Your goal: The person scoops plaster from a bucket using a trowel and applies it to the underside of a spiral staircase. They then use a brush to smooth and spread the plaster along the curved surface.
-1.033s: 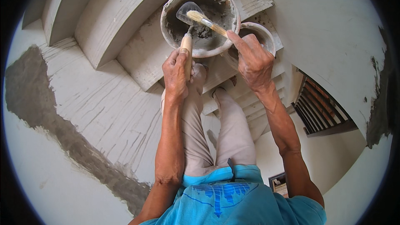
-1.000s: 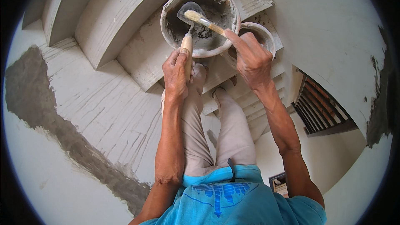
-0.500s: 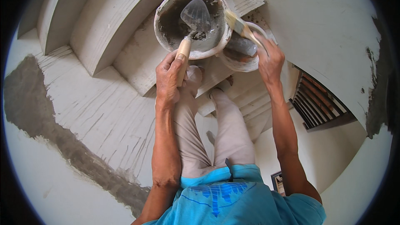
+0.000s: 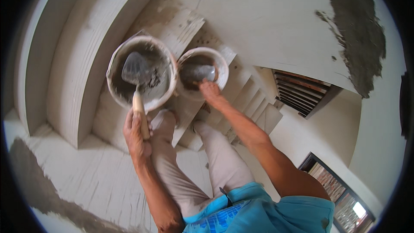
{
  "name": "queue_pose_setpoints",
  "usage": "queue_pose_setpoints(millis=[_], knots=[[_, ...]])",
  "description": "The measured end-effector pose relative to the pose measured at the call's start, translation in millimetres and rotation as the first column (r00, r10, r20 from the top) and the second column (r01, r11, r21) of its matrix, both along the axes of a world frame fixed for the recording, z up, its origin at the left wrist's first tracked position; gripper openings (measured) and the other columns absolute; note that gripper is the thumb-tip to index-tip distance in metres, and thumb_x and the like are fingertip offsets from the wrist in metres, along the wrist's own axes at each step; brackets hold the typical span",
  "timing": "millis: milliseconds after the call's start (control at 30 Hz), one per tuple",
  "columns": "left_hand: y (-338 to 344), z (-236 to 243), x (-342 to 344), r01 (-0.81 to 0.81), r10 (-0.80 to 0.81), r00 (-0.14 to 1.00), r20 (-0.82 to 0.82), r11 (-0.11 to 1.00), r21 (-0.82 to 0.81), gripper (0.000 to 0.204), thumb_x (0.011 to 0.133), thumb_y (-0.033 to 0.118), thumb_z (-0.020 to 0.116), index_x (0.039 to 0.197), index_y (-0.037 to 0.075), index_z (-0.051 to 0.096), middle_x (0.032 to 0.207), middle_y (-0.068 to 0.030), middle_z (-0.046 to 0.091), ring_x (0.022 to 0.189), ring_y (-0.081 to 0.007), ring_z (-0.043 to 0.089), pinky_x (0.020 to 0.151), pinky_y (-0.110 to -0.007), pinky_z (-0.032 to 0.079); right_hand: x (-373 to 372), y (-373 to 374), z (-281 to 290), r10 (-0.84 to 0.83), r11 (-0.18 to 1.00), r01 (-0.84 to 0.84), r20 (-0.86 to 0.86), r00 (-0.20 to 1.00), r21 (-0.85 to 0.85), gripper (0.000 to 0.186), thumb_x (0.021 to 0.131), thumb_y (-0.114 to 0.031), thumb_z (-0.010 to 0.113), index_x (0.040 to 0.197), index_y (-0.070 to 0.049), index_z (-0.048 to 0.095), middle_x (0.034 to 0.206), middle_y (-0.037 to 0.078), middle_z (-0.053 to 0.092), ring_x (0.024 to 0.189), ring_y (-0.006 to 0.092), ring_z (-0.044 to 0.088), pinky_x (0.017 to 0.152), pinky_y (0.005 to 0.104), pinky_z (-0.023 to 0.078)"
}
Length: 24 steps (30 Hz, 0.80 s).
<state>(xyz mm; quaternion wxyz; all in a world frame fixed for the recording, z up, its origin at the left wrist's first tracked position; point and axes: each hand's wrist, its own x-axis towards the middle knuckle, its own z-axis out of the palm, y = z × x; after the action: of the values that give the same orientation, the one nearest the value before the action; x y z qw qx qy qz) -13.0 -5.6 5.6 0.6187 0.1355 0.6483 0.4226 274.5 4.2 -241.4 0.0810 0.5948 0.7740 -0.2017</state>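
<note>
My left hand (image 4: pixel 137 136) is wrapped round the wooden handle of a trowel (image 4: pixel 141 114). The trowel's grey, wet-looking blade lies over wet mortar in the larger white bucket (image 4: pixel 170 90). My right hand (image 4: pixel 210 91) reaches into the smaller white bucket (image 4: pixel 223 67) beside it, fingers closed. The flat brush that this hand held a moment ago is hidden down there. Inside the smaller bucket lies a translucent grey, rounded piece (image 4: pixel 196 72), perhaps plastic, in brownish liquid.
Both buckets stand on bare concrete stairs (image 4: pixel 114 21), my legs just below them. Steps run down to the right towards a dark slatted railing (image 4: pixel 297 90). Dark fresh mortar (image 4: pixel 360 30) marks the right wall; another mortar band (image 4: pixel 32 170) is at lower left.
My right hand has lowered with the brush from above the buckets into the smaller one. The view has turned, so both buckets appear further left. My left hand keeps the trowel.
</note>
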Motion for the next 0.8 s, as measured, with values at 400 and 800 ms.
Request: queue_pose_setpoints(millis=[400,800], knots=[[-4,-10,-13,0.037,-0.037,0.998,-0.047,0.999,0.006,0.041,0.095,0.034,0.067,0.117,0.0,0.059,0.081,-0.005,0.061,0.062,-0.0097,0.057,0.049,-0.023,0.047,20,-35,93,-0.102,0.995,0.097,-0.206,0.973,-0.035,0.022,0.087,-0.004,0.054,0.107,-0.001,0.063,0.093,0.021,0.061,0.078,0.0382,0.068,0.065,0.048,0.055],[4,-15,-15,-0.043,0.039,0.998,0.04,0.992,0.121,0.035,0.094,0.033,0.069,0.107,0.002,0.058,0.081,-0.006,0.062,0.062,-0.0114,0.058,0.05,-0.024,0.048,46,-71,246,-0.664,0.57,0.669,-0.747,0.033,-0.477,0.047,0.08,-0.004,0.051,0.125,-0.001,0.062,0.081,0.008,0.062,0.061,0.0121,0.054,0.057,0.0273,0.047]])
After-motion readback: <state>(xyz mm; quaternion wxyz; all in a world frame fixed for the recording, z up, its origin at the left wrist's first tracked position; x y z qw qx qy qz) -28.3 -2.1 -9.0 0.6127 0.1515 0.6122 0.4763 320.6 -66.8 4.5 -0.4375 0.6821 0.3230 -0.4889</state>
